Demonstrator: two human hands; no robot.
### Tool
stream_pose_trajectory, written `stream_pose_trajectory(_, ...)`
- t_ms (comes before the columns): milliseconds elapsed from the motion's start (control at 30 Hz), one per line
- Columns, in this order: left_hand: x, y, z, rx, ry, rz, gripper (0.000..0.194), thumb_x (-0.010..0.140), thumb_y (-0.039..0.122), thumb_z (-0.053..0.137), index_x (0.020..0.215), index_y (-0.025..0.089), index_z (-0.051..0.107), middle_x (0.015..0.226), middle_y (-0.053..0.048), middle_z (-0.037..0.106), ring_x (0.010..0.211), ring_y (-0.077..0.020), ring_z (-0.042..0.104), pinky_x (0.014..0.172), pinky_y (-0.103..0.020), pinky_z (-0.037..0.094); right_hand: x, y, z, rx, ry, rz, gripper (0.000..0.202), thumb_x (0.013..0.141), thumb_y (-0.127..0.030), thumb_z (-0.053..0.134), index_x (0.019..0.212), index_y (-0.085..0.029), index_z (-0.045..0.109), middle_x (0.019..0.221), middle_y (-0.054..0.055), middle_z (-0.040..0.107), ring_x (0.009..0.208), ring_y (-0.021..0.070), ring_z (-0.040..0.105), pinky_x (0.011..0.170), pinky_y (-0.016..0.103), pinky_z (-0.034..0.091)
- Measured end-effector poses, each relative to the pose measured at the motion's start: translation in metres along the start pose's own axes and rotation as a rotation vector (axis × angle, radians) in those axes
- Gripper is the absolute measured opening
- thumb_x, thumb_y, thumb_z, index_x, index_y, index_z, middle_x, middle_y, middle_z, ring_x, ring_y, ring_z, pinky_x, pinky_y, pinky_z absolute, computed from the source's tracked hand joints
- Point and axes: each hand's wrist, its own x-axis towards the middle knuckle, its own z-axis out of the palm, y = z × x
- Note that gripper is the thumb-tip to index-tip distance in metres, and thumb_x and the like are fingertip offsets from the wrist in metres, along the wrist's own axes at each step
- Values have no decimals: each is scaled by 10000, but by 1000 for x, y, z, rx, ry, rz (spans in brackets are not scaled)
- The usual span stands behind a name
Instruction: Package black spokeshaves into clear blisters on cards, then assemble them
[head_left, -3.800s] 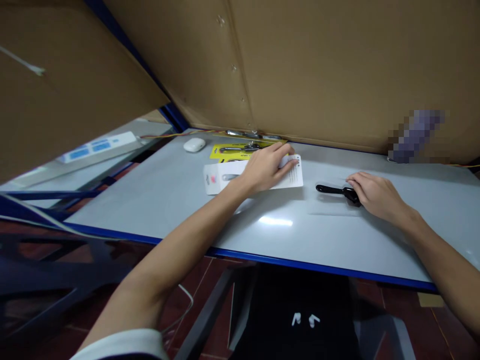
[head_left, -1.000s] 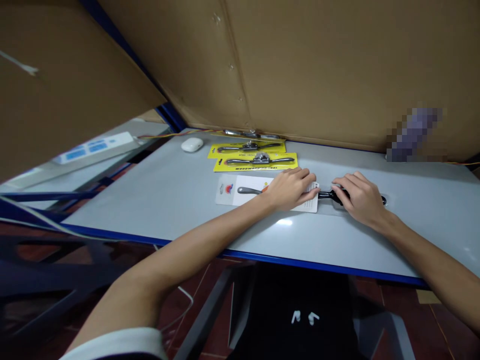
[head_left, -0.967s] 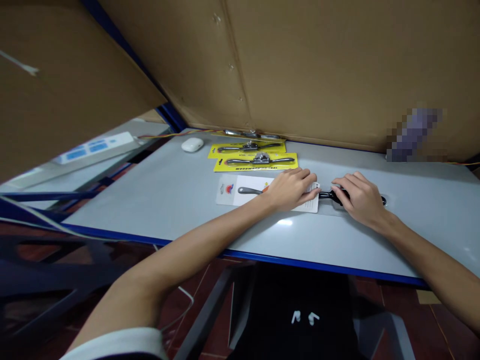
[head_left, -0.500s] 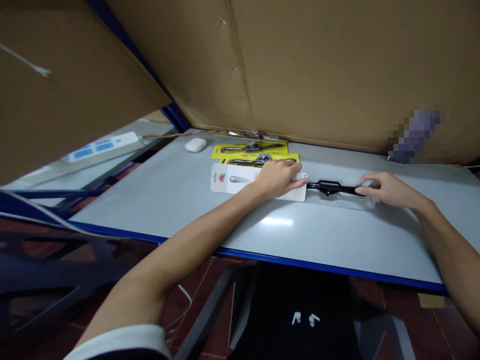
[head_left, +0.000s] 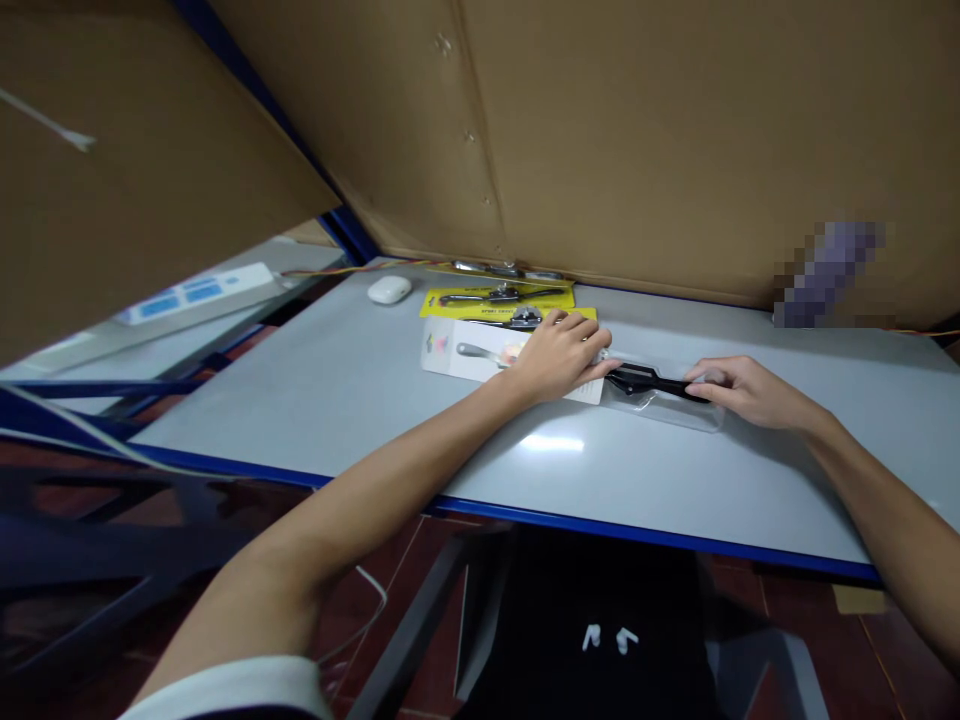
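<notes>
A black spokeshave [head_left: 636, 378] lies in a clear plastic blister [head_left: 694, 415] beside a white printed backing card [head_left: 441, 345]. My left hand [head_left: 559, 358] is closed over the card's right end, its thumb reaching towards the black tool; the tool's left end is hidden beneath it. At the tool's other end, my right hand [head_left: 742, 388] pinches the handle together with some of the clear plastic. Behind my left hand lie two yellow-carded spokeshaves, the nearer card [head_left: 480, 315] partly covered and the farther card [head_left: 439, 302] beyond it.
Another metal spokeshave [head_left: 491, 268] rests by the cardboard wall [head_left: 637, 140]. A white rounded case [head_left: 389, 290] sits at the grey table's [head_left: 300, 370] back left. A power strip [head_left: 199, 290] is on the left surface. A blurred purple object [head_left: 829, 270] stands at the back right.
My right hand has shifted left with the spokeshave's handle end. The tool, blister and card now slant slightly, right end nearer me. My left hand stays over the card.
</notes>
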Motion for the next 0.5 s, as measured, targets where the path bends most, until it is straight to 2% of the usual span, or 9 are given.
stream_pose_trajectory(267, 3, 5, 1, 56, 16, 17, 511, 1093, 566, 357, 991, 195, 693, 962, -133, 723, 953, -302, 628, 903, -438, 415, 3, 0, 6, -22, 11, -18, 338, 999, -538, 600, 1008, -235, 750, 594, -60, 489, 537, 135, 411, 525, 293, 298)
stream_pose_trajectory(500, 6, 21, 0, 51, 69, 48, 476, 1076, 587, 401, 1034, 217, 698, 1000, -130, 709, 968, -305, 599, 930, -458, 409, 6, -12, 19, -24, 20, -40, 372, 1005, -555, 577, 1024, -228, 754, 604, -58, 486, 560, 144, 432, 556, 300, 314)
